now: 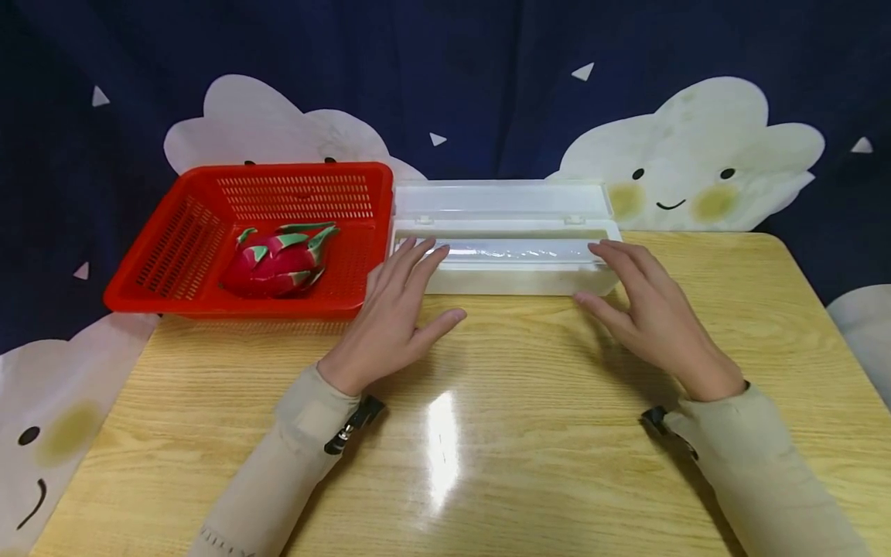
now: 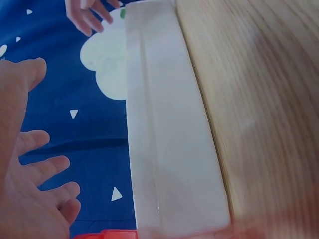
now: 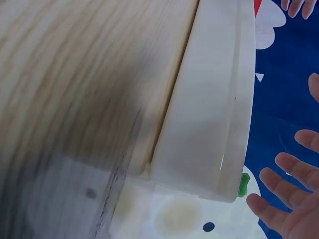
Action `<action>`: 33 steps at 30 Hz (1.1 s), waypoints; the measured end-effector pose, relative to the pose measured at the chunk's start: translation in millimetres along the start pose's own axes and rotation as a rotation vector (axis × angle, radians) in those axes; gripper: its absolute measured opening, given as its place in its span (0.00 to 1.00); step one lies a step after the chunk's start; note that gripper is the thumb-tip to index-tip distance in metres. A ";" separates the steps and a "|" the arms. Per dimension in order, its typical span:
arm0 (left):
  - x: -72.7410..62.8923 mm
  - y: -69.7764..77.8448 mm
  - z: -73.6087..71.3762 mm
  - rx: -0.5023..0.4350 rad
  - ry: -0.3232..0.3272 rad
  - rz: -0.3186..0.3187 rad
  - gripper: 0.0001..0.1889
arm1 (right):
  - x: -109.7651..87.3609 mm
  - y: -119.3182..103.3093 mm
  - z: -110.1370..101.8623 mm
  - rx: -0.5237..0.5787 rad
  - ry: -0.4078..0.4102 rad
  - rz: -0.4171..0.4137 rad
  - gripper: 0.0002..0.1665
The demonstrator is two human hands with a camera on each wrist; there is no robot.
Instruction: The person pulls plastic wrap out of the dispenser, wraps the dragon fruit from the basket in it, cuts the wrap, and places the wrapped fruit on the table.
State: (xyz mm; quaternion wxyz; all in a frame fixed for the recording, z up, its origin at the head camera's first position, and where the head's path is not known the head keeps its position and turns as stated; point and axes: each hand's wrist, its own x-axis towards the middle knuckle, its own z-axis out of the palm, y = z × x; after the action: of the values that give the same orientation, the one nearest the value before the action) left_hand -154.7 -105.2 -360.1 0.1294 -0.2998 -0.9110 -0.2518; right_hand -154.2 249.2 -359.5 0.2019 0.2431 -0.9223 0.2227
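A white cling film dispenser box (image 1: 515,282) sits at the table's back edge with its lid (image 1: 501,199) raised. Inside lies a shiny roll of cling film (image 1: 515,250). My left hand (image 1: 393,325) is over the box's left end, fingers extended and thumb spread. Over the right end is my right hand (image 1: 647,313), its fingers also extended. Both wrist views show the hands apart from the box's front wall (image 2: 174,124), and neither holds anything. The right wrist view shows a small green piece (image 3: 243,184) at the box's end.
A red plastic basket (image 1: 244,308) stands to the left, close against the box, with a pink dragon fruit (image 1: 271,267) in it. Behind the wooden table (image 1: 529,433) hangs a dark blue cloth (image 1: 487,77) with white cloud prints.
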 end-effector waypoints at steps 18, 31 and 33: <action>28.7 8.2 12.8 0.047 -0.004 -0.016 0.41 | 14.3 1.1 4.7 0.025 0.036 -0.034 0.38; 48.6 -3.2 16.6 0.088 0.082 -0.103 0.35 | 29.1 6.4 10.3 0.023 0.012 -0.018 0.28; 52.3 -3.6 19.1 0.085 0.080 -0.119 0.33 | 30.9 9.2 11.5 0.018 -0.002 -0.016 0.26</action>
State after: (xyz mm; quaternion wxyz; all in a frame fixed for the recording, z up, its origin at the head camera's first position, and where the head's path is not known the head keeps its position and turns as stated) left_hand -199.7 -72.3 -357.3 0.1633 -0.2291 -0.9312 -0.2320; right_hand -186.8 239.4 -356.9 0.2008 0.2525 -0.9184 0.2289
